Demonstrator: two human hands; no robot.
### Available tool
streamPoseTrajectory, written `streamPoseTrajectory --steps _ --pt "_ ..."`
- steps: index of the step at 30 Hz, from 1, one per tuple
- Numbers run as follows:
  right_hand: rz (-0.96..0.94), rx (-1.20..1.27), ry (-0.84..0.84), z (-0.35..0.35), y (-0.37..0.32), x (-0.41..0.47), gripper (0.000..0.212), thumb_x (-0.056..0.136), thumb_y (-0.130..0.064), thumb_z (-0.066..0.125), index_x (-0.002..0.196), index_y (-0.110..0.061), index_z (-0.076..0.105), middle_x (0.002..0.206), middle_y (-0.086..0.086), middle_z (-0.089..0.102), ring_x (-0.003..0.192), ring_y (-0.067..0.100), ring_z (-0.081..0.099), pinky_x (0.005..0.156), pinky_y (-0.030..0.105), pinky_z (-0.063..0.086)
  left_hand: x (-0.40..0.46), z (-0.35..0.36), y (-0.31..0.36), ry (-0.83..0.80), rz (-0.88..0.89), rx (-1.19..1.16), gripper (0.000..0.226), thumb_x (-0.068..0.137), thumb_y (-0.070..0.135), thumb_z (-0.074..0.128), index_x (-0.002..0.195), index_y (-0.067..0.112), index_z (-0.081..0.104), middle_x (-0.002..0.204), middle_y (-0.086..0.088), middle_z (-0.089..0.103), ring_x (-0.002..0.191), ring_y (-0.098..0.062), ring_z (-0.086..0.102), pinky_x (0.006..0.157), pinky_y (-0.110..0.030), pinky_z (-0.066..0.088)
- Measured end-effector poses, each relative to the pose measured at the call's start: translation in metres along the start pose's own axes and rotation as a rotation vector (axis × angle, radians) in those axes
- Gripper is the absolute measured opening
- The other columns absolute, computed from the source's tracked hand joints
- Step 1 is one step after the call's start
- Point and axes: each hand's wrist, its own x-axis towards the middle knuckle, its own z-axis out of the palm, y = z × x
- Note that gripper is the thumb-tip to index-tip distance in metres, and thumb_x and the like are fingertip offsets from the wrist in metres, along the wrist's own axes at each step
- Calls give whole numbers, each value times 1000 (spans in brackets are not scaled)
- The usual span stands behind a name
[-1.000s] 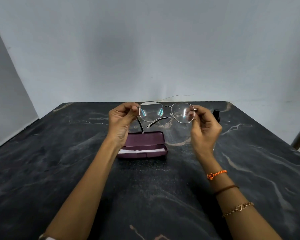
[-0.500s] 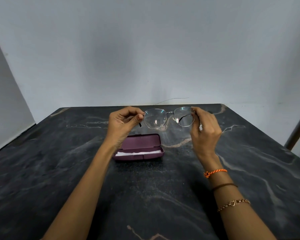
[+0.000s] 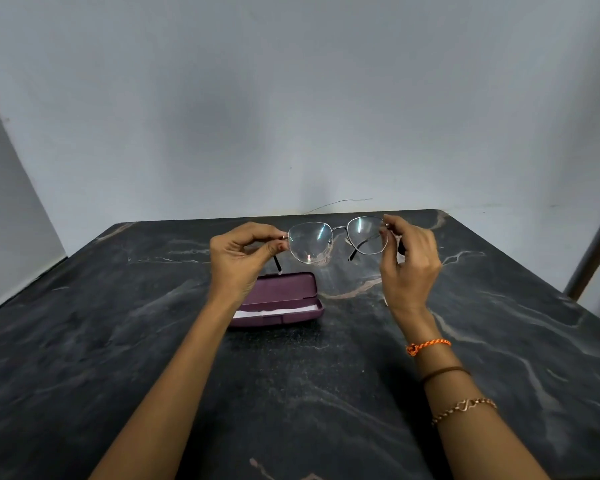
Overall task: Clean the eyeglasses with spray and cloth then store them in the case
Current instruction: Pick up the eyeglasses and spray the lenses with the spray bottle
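Thin metal-framed eyeglasses [image 3: 338,239] hang in the air above the table, lenses facing me. My left hand [image 3: 241,259] pinches the frame's left hinge; my right hand [image 3: 409,268] pinches the right hinge. Both temple arms angle down behind the lenses. Below and left of the glasses, a maroon case [image 3: 284,299] lies open on the table with a white cloth [image 3: 274,311] inside. My left wrist hides the case's left end. A dark object, perhaps the spray bottle [image 3: 401,245], shows behind my right hand, mostly hidden.
The table is a dark marble slab [image 3: 118,341] with pale veins, pushed against a grey wall. A metal pole [image 3: 593,251] leans at the right edge. A thin wire [image 3: 340,202] lies along the table's far edge.
The glasses tilted and shifted slightly right while both hands kept their grip. The right temple arm has swung out behind the lens. The view moved a little.
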Motion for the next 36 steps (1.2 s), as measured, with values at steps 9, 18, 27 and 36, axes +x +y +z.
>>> streamPoseTrajectory --steps 9,18,27,36 --pt "50 -49 36 -2 3 -2 16 82 -8 59 92 -1 69 71 11 68 78 11 47 63 35 48 -4 9 -2 10 120 3 19 70 19 70 87 28 72 82 22 70 75 -2 67 69 -13 52" --pt "171 5 -39 -1 -1 -2 25 84 -22 58 101 -7 67 83 -17 52 87 18 50 66 50 51 -8 10 -9 89 204 98 31 75 27 71 90 0 66 81 22 69 72 -7 67 66 -17 54" --pt "291 -146 -152 -12 12 -2 64 75 -45 63 131 -22 43 140 14 43 118 28 43 94 37 32 -9 14 -11 149 220 138 27 78 33 69 91 10 65 82 25 68 70 -7 66 66 -20 55" --pt "321 -146 -330 -8 28 -21 79 75 -18 71 133 -38 22 125 16 52 78 24 58 50 20 42 -6 25 -26 179 180 159 23 77 31 70 90 12 68 80 25 68 69 -7 67 65 -20 55"
